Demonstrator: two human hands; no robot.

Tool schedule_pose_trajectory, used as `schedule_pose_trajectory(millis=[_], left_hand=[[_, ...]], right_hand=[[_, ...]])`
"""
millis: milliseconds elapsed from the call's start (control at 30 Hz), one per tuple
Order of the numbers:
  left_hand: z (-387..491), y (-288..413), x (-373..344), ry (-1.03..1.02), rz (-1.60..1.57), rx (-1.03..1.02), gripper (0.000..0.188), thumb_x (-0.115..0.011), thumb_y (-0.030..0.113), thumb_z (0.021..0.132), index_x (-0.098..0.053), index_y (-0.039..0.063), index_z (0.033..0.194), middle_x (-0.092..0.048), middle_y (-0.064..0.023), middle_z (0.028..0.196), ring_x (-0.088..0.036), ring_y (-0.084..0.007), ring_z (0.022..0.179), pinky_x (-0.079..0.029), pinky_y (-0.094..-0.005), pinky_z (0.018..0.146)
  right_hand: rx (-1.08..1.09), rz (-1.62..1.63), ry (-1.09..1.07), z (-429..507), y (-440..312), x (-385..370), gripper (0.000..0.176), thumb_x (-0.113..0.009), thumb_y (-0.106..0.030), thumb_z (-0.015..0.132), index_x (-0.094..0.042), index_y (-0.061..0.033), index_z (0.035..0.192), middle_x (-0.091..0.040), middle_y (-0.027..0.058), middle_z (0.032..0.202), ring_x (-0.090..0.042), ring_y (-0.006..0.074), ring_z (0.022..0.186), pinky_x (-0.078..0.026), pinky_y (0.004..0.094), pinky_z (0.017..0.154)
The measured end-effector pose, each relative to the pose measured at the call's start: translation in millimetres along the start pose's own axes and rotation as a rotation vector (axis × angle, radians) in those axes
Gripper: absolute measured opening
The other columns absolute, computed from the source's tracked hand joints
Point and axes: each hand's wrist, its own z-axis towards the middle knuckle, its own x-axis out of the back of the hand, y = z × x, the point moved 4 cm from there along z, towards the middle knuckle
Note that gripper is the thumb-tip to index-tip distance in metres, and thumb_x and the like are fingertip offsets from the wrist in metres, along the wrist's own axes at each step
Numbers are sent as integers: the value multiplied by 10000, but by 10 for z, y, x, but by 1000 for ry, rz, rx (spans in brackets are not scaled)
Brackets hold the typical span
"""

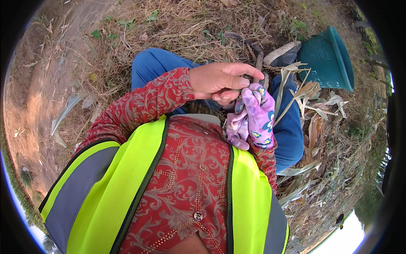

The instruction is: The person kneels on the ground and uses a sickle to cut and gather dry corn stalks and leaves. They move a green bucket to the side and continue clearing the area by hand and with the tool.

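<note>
My bare left hand (219, 81) reaches across in front of my chest. Its index finger is stretched out, the thumb lies apart from it, and the other fingers curl in. Those curled fingertips meet the edge of the purple cloth; whether they grip it I cannot make out. A purple glove with a flower print covers my right hand (261, 117), its fingers bent. Bunched against that hand hangs a loose purple glove (238, 125), apparently held in the bent fingers. Dry corn stalks (293, 95) stick up beside the gloved hand, over my blue trouser leg (287, 139).
A green plastic bucket (320, 60) lies tilted at the upper right. Near it are a dark shoe (284, 54) with a pale sole and a curved tool (258, 55), possibly a sickle. Dry grass (190, 28) and corn husks (314, 127) cover the ground around my legs.
</note>
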Motion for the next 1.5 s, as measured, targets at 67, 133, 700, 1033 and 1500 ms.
schedule_pose_trajectory(millis=[67,133,700,1033,1500], left_hand=[[-8,7,-8,19,42,-16,471,-467,253,929,-313,75,1337,-391,32,511,-329,-33,422,-246,-182,395],[-34,40,9,57,150,-40,483,-476,257,925,-308,76,1340,-392,33,511,-332,-30,427,-249,-178,403],[-163,89,142,222,475,-75,184,-554,188,885,-565,12,937,-512,21,675,-455,-30,530,-369,-178,459],[-603,690,-1178,-636,398,-676,88,-610,49,823,-613,-9,889,-584,-73,737,-555,-233,613,-417,-335,532],[-732,1017,-1418,-582,212,-863,76,-609,37,827,-580,-32,813,-579,-113,726,-542,-207,572,-416,-290,480]], right_hand=[[43,-34,29,-14,-9,13,113,-560,-124,870,-529,-23,908,-530,3,667,-507,63,573,-423,188,487],[78,-53,66,-28,-20,31,110,-569,-123,862,-528,-25,892,-537,6,671,-512,67,581,-427,193,493],[207,-77,57,-86,-65,59,126,-565,-112,870,-528,9,882,-548,42,687,-557,95,561,-477,209,467],[243,-111,364,-20,43,520,220,-506,-188,907,-552,25,940,-553,47,688,-521,82,527,-404,177,453],[199,-177,273,286,-80,260,221,-473,-189,924,-537,20,963,-565,64,664,-552,118,470,-434,185,450]])
